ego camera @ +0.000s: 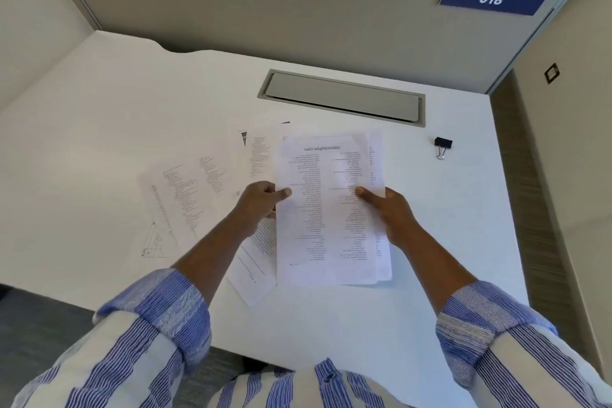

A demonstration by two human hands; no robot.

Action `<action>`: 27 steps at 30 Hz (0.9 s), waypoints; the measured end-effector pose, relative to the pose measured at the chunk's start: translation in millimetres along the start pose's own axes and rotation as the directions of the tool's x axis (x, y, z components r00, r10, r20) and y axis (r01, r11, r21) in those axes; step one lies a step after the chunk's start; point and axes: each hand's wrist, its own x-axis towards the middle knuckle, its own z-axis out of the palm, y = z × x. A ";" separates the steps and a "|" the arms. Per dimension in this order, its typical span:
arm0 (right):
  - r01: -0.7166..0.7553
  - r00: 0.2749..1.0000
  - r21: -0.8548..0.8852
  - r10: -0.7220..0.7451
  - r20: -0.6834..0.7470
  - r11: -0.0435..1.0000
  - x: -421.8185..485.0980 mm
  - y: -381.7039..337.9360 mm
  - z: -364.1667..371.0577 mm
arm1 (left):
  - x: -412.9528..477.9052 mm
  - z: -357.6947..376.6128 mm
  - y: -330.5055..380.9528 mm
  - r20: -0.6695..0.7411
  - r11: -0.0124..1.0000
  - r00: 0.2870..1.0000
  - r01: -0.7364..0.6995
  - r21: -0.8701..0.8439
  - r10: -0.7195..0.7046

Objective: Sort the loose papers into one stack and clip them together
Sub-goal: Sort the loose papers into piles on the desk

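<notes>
1 head cam, fwd/down over desk (pixel 331 325).

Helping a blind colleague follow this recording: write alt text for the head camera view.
A person's left hand and right hand grip the side edges of a small stack of printed papers at a white desk. More loose sheets lie fanned out to its left; a black binder clip sits apart on the right.

On the desk (pixel 364 325), loose papers (pixel 192 195) lie left of the stack (pixel 328 225); the binder clip (pixel 442 145) sits right.
</notes>
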 end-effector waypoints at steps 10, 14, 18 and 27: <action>0.033 0.999 -0.081 -0.031 0.024 0.996 1.8 -3.7 11.2 | -5.6 9.4 -6.9 -0.086 0.999 0.995 -0.047 0.018 0.048; 0.026 0.998 -0.110 -0.019 0.066 0.994 0.5 -6.8 13.2 | -5.3 6.8 -6.0 -0.101 0.998 0.995 -0.010 -0.070 0.003; 0.115 0.990 -0.336 -0.079 0.116 0.935 1.0 -9.3 17.1 | -9.7 9.7 -3.0 -0.192 0.992 0.981 -0.014 0.126 0.039; 0.504 0.862 -0.794 -0.134 0.490 0.339 2.2 -80.3 53.8 | -14.2 19.7 69.4 0.603 -0.308 0.514 -0.547 0.778 0.610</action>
